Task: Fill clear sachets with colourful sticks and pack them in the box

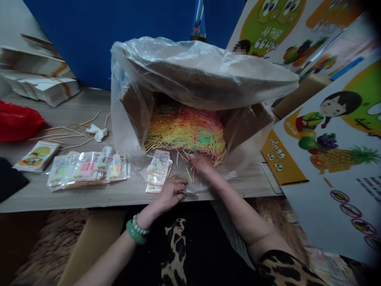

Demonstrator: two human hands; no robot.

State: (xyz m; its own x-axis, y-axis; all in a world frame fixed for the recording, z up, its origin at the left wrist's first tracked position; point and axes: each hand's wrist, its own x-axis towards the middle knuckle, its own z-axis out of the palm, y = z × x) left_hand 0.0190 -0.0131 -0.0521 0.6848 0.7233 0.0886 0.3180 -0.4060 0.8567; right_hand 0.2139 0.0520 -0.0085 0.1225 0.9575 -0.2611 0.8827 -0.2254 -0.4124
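A cardboard box lined with a clear plastic bag [125, 99] lies with its opening toward me, holding a heap of thin coloured sticks [184, 127] in pink, yellow, orange and green. My right hand [202, 163] is at the heap's front edge, its fingers drawn together on some sticks; the fingertips are partly hidden. On the plastic near the table edge rests my left hand [172, 192], fingers curled, a ring on one of them. What those fingers hold, if anything, is hidden. Small printed packets [156, 172] overlap just left of it, with a few sticks beside them.
Filled clear packets [87, 169] and a printed carton [38, 157] lie on the left. Rubber bands [71, 131], crumpled white paper [97, 132], a red bag [18, 121] and flat card stacks [41, 85] are behind. Large printed boxes [327, 159] stand on the right.
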